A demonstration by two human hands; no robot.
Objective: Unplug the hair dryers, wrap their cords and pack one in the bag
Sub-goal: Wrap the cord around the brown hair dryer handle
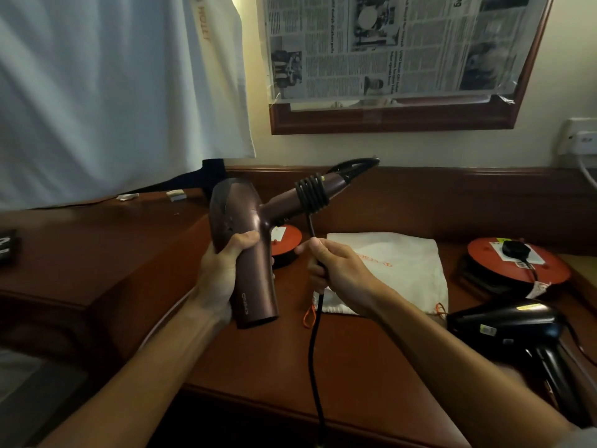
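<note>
Dryer [240, 244] rigid, barrel gripped by left hand [223, 270] | cord [315, 334] springy, pinched by right hand [336, 270] below coils, keep taut

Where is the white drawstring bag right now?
In the head view, the white drawstring bag lies flat on the wooden desk, right of centre, just behind the right hand, between two orange cord reels.

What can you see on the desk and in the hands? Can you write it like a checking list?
Surface: brown wooden desk.
Job's things: maroon dryer held up; black dryer lying on desk; white bag flat.
Clutter: two orange reels.
Grips: left hand holds the maroon dryer; right hand grips its cord.
Cables: black cord partly coiled round the handle, rest hanging.
Surroundings: newspaper-covered frame, white cloth, wall socket.
</note>
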